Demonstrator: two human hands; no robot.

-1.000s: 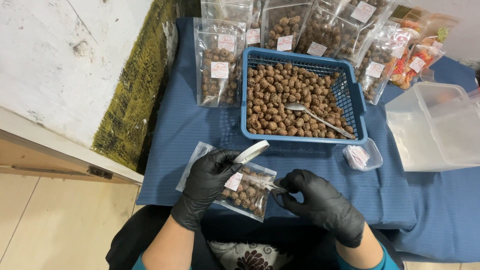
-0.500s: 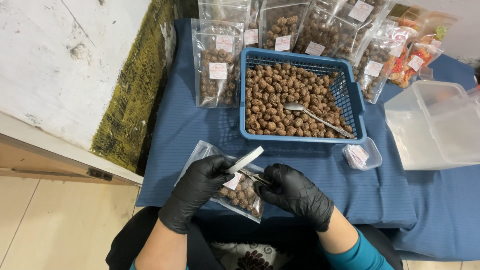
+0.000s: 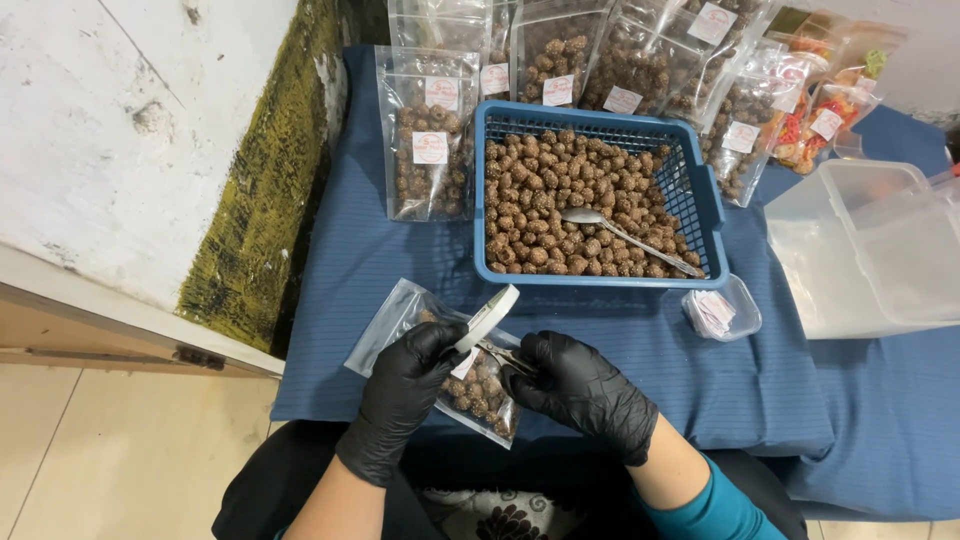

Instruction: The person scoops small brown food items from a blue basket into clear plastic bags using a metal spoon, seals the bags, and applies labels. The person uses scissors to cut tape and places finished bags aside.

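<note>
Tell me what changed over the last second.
The right hand moved left over the clear pouch and now meets the left hand at the sticker roll. The left hand keeps holding the roll. The blue basket, spoon and standing bags stayed put.

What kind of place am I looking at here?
Probably a small home or shop snack-packing table: a blue basket of brown snack balls with a spoon, rows of filled, labelled clear pouches, and gloved hands.

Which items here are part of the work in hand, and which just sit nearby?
In hand: left hand, right hand, clear pouch of brown balls, white strip.
Nearby: blue basket, spoon, filled pouches, small tub of labels, clear plastic box.
</note>
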